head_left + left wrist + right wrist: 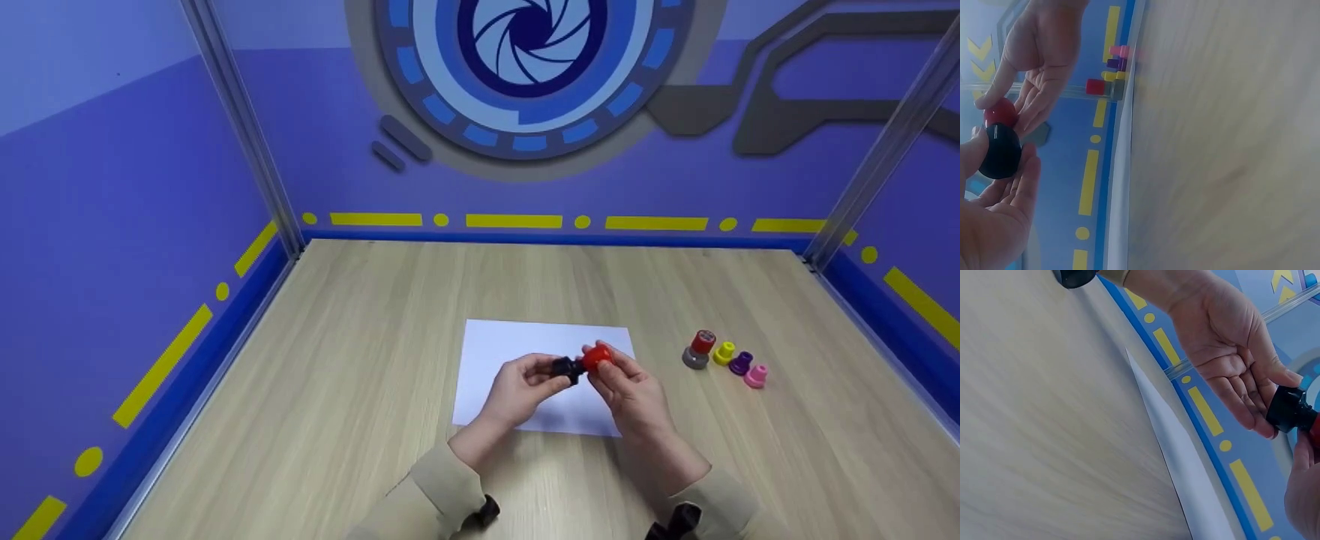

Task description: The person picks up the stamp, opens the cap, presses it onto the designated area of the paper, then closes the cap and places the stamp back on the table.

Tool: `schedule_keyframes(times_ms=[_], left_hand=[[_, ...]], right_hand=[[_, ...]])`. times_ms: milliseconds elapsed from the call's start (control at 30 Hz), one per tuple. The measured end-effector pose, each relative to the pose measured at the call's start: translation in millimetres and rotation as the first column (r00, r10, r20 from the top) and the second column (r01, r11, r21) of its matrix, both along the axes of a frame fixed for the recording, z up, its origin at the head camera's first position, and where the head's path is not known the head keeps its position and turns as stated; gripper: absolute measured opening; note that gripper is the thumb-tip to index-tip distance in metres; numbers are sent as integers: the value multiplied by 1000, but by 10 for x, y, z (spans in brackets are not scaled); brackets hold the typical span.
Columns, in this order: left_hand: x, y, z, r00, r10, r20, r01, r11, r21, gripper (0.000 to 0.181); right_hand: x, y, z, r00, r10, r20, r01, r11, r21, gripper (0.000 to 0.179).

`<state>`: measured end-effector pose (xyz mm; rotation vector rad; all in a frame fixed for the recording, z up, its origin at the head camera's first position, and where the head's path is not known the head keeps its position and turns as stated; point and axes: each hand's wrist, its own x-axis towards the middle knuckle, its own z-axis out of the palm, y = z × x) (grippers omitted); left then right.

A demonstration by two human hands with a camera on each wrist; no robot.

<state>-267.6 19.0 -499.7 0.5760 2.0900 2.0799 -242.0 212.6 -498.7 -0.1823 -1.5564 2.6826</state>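
Observation:
Above a white sheet of paper, both hands meet in the head view. My left hand pinches a small black piece with a wide end and a narrow neck, between thumb and fingers. The right hand grips a glossy, rounded red piece. Black and red meet end to end; whether they are joined I cannot tell. In the right wrist view the black piece has its neck towards the red, which is mostly out of frame.
To the right of the paper stands a stamp-like piece with a patterned red top and grey base. Beside it are small yellow, purple and pink bell-shaped pieces. Blue panels wall in the wooden table.

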Motion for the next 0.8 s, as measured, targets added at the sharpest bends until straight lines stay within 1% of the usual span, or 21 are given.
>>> schedule_keyframes(times_ms=[133,167,233,300,367,433,600,667,800], left_hand=[[-3,-7,-3,1000,2,-2,-2,1000,-8,33],[-8,-8,-6,1000,1,-4,-1,1000,-10,33],[-11,-6,-8,1000,-10,-15,10,1000,-3,33],[-14,0,-2,999,-26,-21,26,1000,5,35],[-19,3,3,999,-28,-25,28,1000,4,35],[-22,-5,18,1000,-12,-22,12,1000,-9,35],[-74,-74,50,998,57,-14,-58,996,-70,36],[-106,-110,62,997,75,-23,-76,994,-82,37],[-178,-202,82,991,121,-48,-125,988,-91,39]], right_hand=[[-7,1,-6,1000,6,20,-5,1000,-16,31],[-9,4,-3,1000,11,28,-11,1000,-24,33],[-21,31,3,998,25,57,-22,998,-65,27],[-41,71,14,996,26,83,-18,995,-102,22],[-58,117,34,995,26,99,-13,991,-130,18],[-71,150,49,995,17,95,-5,991,-132,17],[-84,162,78,997,12,78,-5,995,-99,13],[-94,160,86,997,12,78,-5,997,-80,19],[-161,143,103,999,1,48,-1,1000,7,49]])
